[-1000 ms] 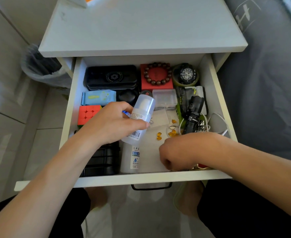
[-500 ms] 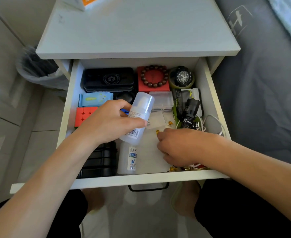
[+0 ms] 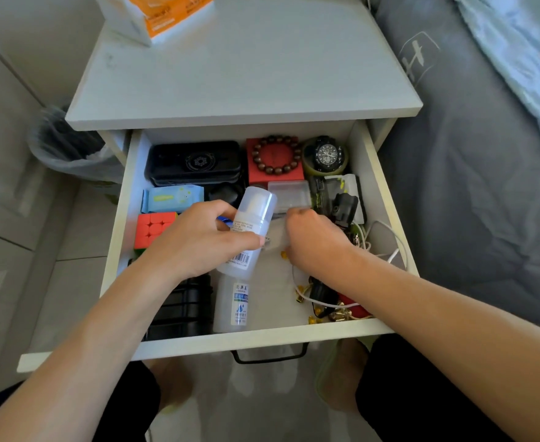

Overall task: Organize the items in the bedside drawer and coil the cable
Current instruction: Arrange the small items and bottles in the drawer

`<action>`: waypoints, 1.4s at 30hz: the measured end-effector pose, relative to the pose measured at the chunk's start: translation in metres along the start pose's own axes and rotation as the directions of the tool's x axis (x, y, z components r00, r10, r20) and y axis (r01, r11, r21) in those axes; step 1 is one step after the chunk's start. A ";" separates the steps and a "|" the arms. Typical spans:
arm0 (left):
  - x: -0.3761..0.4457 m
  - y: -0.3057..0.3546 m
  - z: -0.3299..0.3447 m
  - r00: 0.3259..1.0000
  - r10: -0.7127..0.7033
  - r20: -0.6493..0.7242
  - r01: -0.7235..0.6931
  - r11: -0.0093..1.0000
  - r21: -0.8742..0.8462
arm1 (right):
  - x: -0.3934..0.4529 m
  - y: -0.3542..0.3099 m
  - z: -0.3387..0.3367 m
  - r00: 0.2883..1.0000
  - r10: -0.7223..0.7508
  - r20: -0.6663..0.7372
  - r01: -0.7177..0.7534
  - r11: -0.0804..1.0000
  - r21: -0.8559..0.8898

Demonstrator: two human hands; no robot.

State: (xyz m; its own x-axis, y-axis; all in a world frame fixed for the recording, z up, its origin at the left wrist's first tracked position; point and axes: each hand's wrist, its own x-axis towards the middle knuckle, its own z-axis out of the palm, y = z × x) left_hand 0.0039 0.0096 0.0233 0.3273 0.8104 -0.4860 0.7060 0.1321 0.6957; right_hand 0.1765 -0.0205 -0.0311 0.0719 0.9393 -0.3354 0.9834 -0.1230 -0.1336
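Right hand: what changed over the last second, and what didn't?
The right hand moved from the drawer's front edge back toward the middle, to the clear plastic piece beside the bottle; whether it grips anything is hidden. The left hand kept its grip on the white bottle, held over the drawer. The other items and the uncoiled white cable lie as before.
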 end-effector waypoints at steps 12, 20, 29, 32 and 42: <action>-0.003 -0.004 -0.002 1.000 0.003 0.002 -0.003 1.000 -0.002 | -0.004 -0.005 -0.005 0.995 0.055 0.081 -0.051 0.997 -0.056; -0.004 -0.005 -0.009 1.000 0.012 -0.004 -0.012 1.000 -0.017 | -0.044 -0.012 0.000 0.941 -0.133 0.312 0.215 0.946 -0.244; -0.004 -0.003 -0.009 1.000 0.011 -0.001 -0.011 1.000 0.012 | -0.023 0.000 -0.006 0.948 -0.023 0.318 0.156 0.904 -0.398; -0.004 -0.001 -0.009 1.000 0.004 -0.007 -0.004 1.000 0.011 | -0.025 -0.007 -0.003 0.922 0.002 0.387 0.231 0.798 -0.556; -0.005 -0.003 -0.016 0.999 0.017 -0.046 -0.019 0.998 -0.055 | -0.037 -0.001 -0.014 0.901 -0.162 0.403 0.333 0.853 -0.402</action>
State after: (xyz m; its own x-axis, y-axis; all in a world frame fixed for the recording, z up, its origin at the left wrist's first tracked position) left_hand -0.0096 0.0144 0.0322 0.3098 0.8379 -0.4493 0.6642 0.1474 0.7329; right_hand 0.1751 -0.0510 -0.0054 -0.1615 0.7372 -0.6561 0.9298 0.3364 0.1492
